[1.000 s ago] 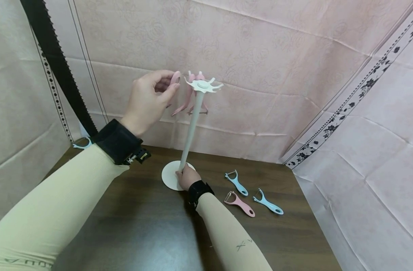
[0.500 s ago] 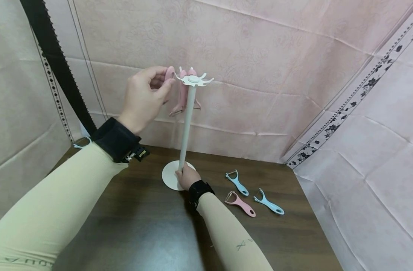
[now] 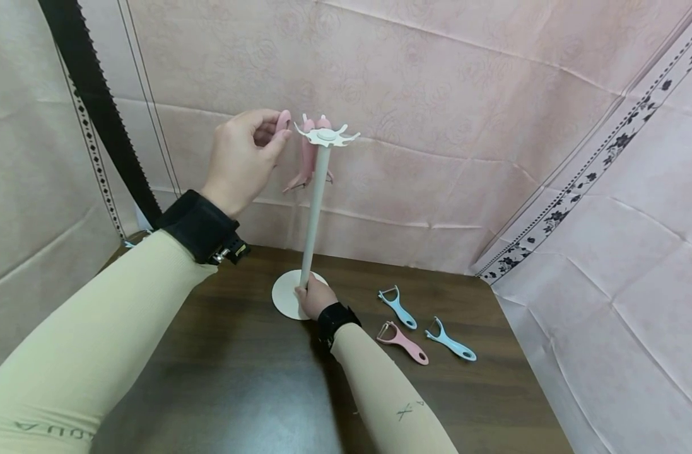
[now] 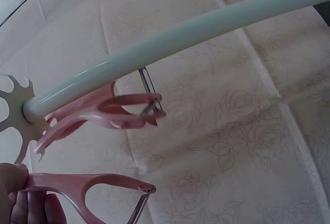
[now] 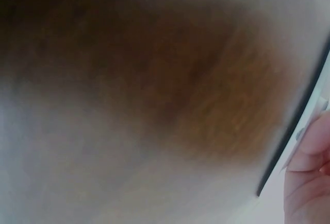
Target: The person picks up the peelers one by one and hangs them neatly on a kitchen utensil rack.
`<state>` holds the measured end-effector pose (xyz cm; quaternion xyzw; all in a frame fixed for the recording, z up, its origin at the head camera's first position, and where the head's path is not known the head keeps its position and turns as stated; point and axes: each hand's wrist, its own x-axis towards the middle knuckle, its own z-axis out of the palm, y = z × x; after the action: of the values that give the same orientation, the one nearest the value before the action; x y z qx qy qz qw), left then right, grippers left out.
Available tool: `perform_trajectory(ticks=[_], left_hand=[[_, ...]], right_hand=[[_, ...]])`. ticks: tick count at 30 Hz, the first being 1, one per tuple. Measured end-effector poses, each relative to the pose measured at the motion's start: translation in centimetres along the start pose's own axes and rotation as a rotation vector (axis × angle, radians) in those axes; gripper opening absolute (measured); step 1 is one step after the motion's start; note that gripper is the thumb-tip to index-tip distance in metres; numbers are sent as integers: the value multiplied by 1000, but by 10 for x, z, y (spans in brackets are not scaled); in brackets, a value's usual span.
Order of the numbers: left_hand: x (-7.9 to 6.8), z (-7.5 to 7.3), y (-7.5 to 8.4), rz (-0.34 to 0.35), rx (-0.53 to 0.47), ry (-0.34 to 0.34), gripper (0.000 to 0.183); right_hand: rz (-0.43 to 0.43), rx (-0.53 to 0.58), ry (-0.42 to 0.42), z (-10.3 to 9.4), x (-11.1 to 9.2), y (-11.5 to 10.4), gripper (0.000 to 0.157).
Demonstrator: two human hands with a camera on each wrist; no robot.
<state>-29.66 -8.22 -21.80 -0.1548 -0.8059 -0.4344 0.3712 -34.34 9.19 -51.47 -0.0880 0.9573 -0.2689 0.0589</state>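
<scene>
Hanging behind the rack (image 3: 315, 208), creased cloth (image 3: 436, 126) meets the wooden table (image 3: 238, 378).

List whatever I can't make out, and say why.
Head: most of the blue item, behind the left sleeve.
Head: part of one hanging pink peeler, behind the stand.
Left wrist: lower part of the held pink peeler, cut off by the bottom edge.
Right wrist: what the brown patch is, too blurred.
</scene>
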Motion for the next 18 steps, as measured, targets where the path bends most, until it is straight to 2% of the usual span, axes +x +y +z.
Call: perform_trajectory(ticks=[5, 11, 18], left_hand=[[1, 3, 2, 0, 2, -26, 26], [2, 7, 4, 13, -45, -49, 26], [1, 9, 3, -8, -44, -56, 26]], right_hand=[[1, 12, -14, 1, 3, 2, 34], [-31, -11, -28, -2, -1, 2, 39], [-36, -19, -28, -4, -4, -1, 38]])
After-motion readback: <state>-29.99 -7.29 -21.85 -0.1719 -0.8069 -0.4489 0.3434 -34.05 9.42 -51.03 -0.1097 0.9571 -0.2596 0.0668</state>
